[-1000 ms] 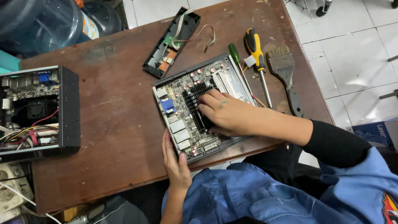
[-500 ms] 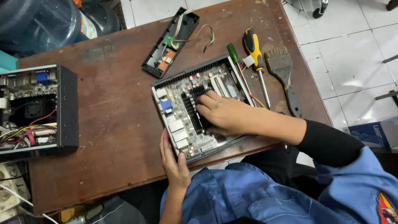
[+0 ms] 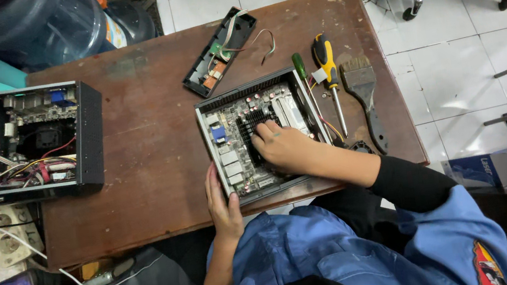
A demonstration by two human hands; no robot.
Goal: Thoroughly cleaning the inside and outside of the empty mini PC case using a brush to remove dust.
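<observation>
A small open computer case (image 3: 205, 113) with a green mainboard inside lies on the brown wooden table (image 3: 153, 167) in front of me. My right hand (image 3: 283, 150) rests on the board, fingertips bent onto the black finned heatsink (image 3: 250, 122); whether they grip it is unclear. My left hand (image 3: 221, 198) lies flat against the case's near left edge and holds it steady.
Right of the case lie a green-handled screwdriver (image 3: 300, 66), a yellow-and-black screwdriver (image 3: 326, 62) and a paintbrush (image 3: 364, 87). A long black cover with wires (image 3: 217, 53) sits behind the case. A larger open black computer box (image 3: 34, 143) stands at the table's left end, water jugs (image 3: 52, 25) beyond.
My right hand's fingers have shifted slightly on the heatsink. The left hand stays against the case's edge.
</observation>
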